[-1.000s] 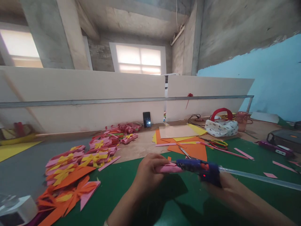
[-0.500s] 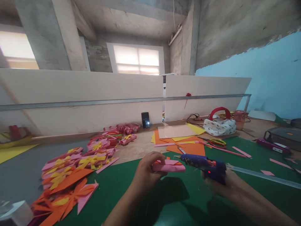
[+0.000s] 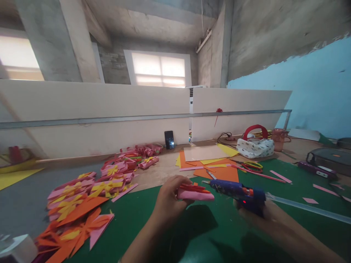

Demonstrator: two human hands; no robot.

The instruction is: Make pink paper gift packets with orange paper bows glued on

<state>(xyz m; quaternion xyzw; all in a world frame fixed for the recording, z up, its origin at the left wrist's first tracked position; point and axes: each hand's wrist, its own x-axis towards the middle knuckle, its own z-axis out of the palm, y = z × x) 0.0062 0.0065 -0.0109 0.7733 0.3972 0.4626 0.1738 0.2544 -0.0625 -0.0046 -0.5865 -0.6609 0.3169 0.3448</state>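
Observation:
Above the green mat (image 3: 142, 223), my left hand (image 3: 174, 195) pinches a folded pink paper piece (image 3: 196, 195) with a red-orange strip along its upper side. My right hand (image 3: 251, 212) is wrapped round the handle of a dark blue glue gun (image 3: 233, 188), whose red light is lit. A long clear glue stick (image 3: 309, 206) sticks out from its back end. The gun's metal nozzle points left, close to the upper right of the folded paper and apparently a little off it. The fingers under the gun are partly hidden.
Paper pieces with yellow and orange cut-outs (image 3: 106, 186) are heaped on the left. Orange sheets (image 3: 225, 173), scissors (image 3: 252, 166) and pink strips (image 3: 281, 176) lie beyond my hands. A phone (image 3: 169, 140) leans on the white partition (image 3: 109, 137). A white bag with red handle (image 3: 255, 147) stands back right.
The folded paper has tilted in my left hand, and more of its red-orange strip shows on top. The glue gun has stayed nearly in place.

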